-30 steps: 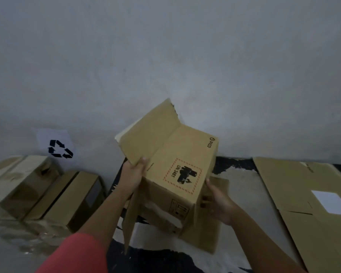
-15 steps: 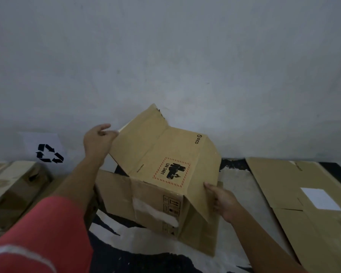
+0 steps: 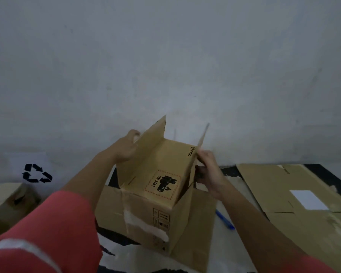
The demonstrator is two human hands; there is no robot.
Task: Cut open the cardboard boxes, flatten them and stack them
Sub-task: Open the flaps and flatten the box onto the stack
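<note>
A brown cardboard box (image 3: 158, 186) with a red-framed UN 3481 label stands in front of me on a black-and-white sheet (image 3: 222, 229), its flaps spread. My left hand (image 3: 126, 146) holds the back of the raised left flap. My right hand (image 3: 207, 170) grips the upright right flap near the PICO print, thumb on the inner side. White tape remains hang on the box's front face. A blue cutter (image 3: 224, 219) lies on the sheet just right of the box.
Flattened cardboard (image 3: 295, 196) with a white label lies at the right. Unopened boxes (image 3: 2, 201) stand at the left under a recycling sign (image 3: 36, 173). A grey wall rises close behind.
The box has turned so its labelled panel faces up. My right hand went from the lower right flap up to the upright right flap. My left hand took hold of the left flap.
</note>
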